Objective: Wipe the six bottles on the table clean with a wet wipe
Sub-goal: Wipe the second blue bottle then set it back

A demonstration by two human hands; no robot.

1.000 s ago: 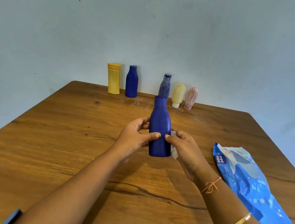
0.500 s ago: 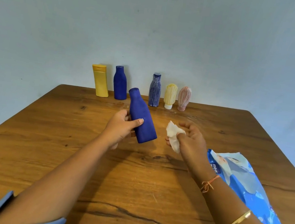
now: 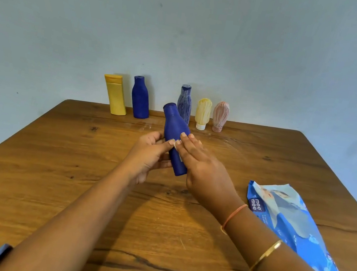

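My left hand (image 3: 149,154) grips a dark blue bottle (image 3: 173,130) above the table, tilted with its cap pointing up and to the left. My right hand (image 3: 200,168) lies flat against the bottle's right side, pressing a white wet wipe (image 3: 180,157) on it; only a sliver of the wipe shows under the palm. Along the table's far edge stand a yellow bottle (image 3: 115,94), a second dark blue bottle (image 3: 140,98), a blue streaked bottle (image 3: 184,103), a pale yellow bottle (image 3: 203,113) and a pink bottle (image 3: 220,116).
A blue pack of wet wipes (image 3: 292,229) lies at the right side of the wooden table (image 3: 52,175). A pale wall rises directly behind the row of bottles.
My right hand, which held the crumpled wipe apart from the bottle half a second ago, has moved left onto the bottle. The bottle is held slightly more upright.
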